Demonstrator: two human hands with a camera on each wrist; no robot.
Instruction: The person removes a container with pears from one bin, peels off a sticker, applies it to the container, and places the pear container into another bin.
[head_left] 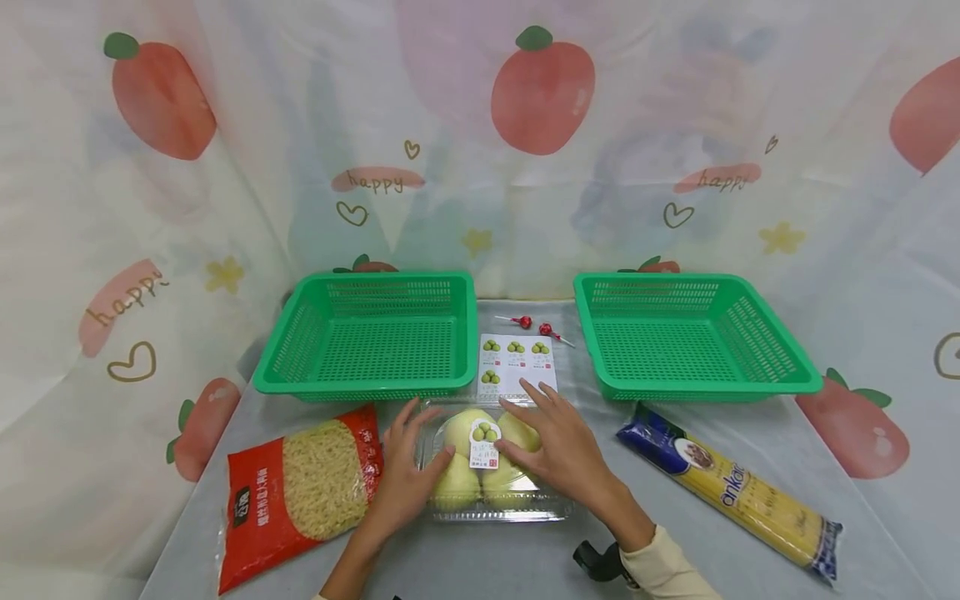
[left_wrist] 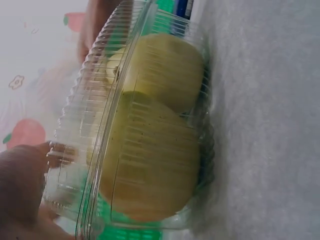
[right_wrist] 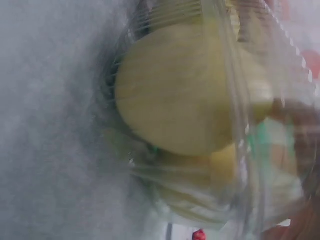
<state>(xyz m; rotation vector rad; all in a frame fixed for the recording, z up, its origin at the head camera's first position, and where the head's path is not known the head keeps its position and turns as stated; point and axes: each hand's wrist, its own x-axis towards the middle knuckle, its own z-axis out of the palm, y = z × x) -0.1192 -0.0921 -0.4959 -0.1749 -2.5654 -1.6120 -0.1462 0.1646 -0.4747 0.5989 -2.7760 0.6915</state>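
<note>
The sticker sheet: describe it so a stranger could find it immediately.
Look between the two green baskets on the grey table. The sticker sheet lies flat in that gap, behind the clear fruit box. Unlike the two red lollipops nearby, it is white with green fruit pictures.

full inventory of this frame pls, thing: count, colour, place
baskets: 2, green, back of table, left and right
sticker sheet: 1, white with green fruit pictures, between the baskets
lollipops: 2, red, behind the sticker sheet
clear box: 1, transparent, front centre, holds pale yellow-green fruit, sticker on its lid
noodle bag: 1, red, front left
spaghetti pack: 1, blue and yellow, front right
table: 1, grey cover
backdrop: 1, white with red fruit print, around the table
left hand: 1, resting on the box's left side
right hand: 1, flat on the box lid, cream sleeve
</note>
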